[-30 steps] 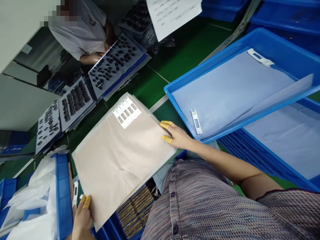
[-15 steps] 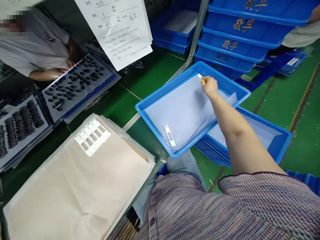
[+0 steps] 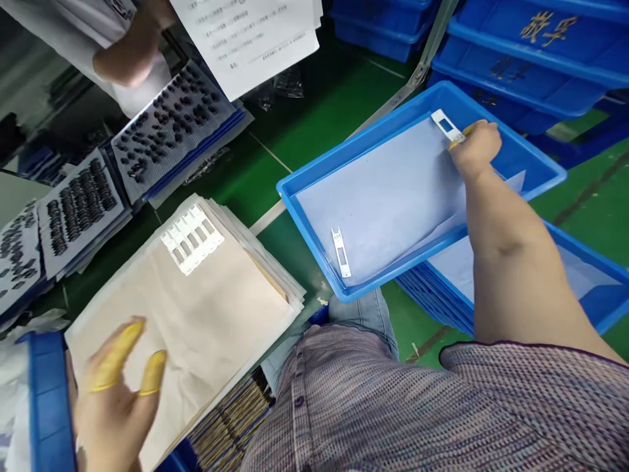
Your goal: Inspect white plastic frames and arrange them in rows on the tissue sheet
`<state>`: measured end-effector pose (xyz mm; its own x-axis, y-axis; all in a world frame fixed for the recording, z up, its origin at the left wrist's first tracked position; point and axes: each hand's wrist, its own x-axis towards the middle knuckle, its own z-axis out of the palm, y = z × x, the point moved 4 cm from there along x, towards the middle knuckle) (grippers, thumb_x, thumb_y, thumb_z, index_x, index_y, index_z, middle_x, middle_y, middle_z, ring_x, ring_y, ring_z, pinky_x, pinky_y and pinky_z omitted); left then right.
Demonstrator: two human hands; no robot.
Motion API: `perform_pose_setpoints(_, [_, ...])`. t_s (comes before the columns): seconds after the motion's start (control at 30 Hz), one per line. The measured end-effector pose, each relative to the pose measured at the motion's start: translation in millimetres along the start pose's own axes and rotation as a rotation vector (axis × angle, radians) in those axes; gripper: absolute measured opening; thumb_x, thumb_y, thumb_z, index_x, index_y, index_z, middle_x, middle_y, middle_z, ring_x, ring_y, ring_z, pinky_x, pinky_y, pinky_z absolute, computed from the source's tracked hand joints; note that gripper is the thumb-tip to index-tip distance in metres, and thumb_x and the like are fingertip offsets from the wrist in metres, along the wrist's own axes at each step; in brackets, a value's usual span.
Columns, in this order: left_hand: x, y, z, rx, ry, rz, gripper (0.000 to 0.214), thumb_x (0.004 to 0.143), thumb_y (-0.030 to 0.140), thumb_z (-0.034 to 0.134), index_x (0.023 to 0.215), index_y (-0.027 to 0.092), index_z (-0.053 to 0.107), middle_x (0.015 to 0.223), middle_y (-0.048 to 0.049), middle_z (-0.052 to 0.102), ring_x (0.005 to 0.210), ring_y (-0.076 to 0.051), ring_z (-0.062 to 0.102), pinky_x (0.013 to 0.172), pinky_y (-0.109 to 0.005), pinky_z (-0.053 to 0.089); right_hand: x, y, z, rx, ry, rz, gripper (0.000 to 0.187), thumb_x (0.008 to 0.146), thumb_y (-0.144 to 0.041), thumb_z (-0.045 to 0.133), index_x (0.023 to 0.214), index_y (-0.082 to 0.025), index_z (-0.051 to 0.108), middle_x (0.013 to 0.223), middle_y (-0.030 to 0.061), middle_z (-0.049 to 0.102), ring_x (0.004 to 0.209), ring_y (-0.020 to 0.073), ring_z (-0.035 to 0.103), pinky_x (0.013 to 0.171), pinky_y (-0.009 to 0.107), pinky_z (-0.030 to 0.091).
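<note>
My right hand, in yellow finger cots, grips one end of a white plastic part with a rectangular window, over the far end of a blue tray. A similar white part lies on the paper lining near the tray's close corner. My left hand hangs over the lower left of the brown paper sheet. Its thumb and index finger wear yellow cots and stand apart, with nothing between them. Several white windowed parts lie side by side at the sheet's upper end.
A stack of blue trays stands beneath my right arm; more blue trays are piled behind. Trays of small dark pieces sit at the left, where a co-worker's arm reaches in. Printed sheets hang above the green table.
My left hand has come into view at the lower left. In my right hand the white part now shows more of its length. The whole view has shifted, and the co-worker's arm has moved.
</note>
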<state>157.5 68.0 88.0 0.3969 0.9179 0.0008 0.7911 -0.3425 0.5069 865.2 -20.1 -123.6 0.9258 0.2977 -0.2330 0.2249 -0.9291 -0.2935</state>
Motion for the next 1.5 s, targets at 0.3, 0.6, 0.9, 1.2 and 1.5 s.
perform_pose_setpoints(0.3, [-26,141,174.1,-1.378,-0.624,-0.456,0.067,0.095,0.037,0.075,0.156,0.042,0.047,0.168,-0.0073,0.041,0.154,-0.03,0.041,0.122,-0.048,0.044,-211,-34,13,0.628,-0.79,-0.321,0.039,0.056,-0.027,0.098,0.083,-0.015,0.072,0.077,0.0013,0.075,0.065,0.013,0.07,0.063,0.026,0.056])
perform_pose_setpoints(0.6, [-24,141,197.0,-1.759,-0.578,-0.925,0.038,0.091,0.044,0.079,0.119,0.019,0.072,0.1,-0.0059,0.075,0.084,-0.016,0.072,0.084,-0.032,0.062,-265,-78,66,0.291,-0.895,-1.346,0.03,0.098,-0.02,0.063,0.125,-0.024,0.074,0.12,0.0087,0.076,0.114,0.0244,0.068,0.1,0.042,0.054])
perform_pose_setpoints(0.9, [-31,98,145.2,-1.816,-0.593,-0.769,0.037,0.09,0.042,0.08,0.117,0.018,0.071,0.08,0.0007,0.071,0.043,-0.005,0.054,0.037,-0.016,0.038,-240,-67,113,-0.037,-0.946,-1.432,0.026,0.095,-0.028,0.057,0.109,-0.022,0.078,0.119,0.0106,0.077,0.114,0.03,0.067,0.097,0.046,0.053])
perform_pose_setpoints(1.2, [-30,61,128.9,-1.86,-0.618,-0.748,0.053,0.09,0.028,0.081,0.14,0.023,0.064,0.138,-0.0151,0.07,0.117,-0.027,0.074,0.095,-0.035,0.062,-322,-112,34,0.558,-0.866,-0.935,0.043,0.086,-0.07,0.07,0.1,-0.031,0.058,0.083,0.0051,0.07,0.063,0.0214,0.065,0.06,0.038,0.056])
perform_pose_setpoints(1.5, [-44,33,102.3,-1.859,-0.652,-0.718,0.043,0.091,0.023,0.079,0.133,0.019,0.069,0.138,-0.0167,0.069,0.124,-0.033,0.07,0.098,-0.041,0.063,-466,-190,42,0.678,-1.165,-0.915,0.041,0.068,-0.054,0.093,0.072,-0.022,0.067,0.072,-0.0016,0.054,0.064,0.0122,0.044,0.056,0.027,0.038])
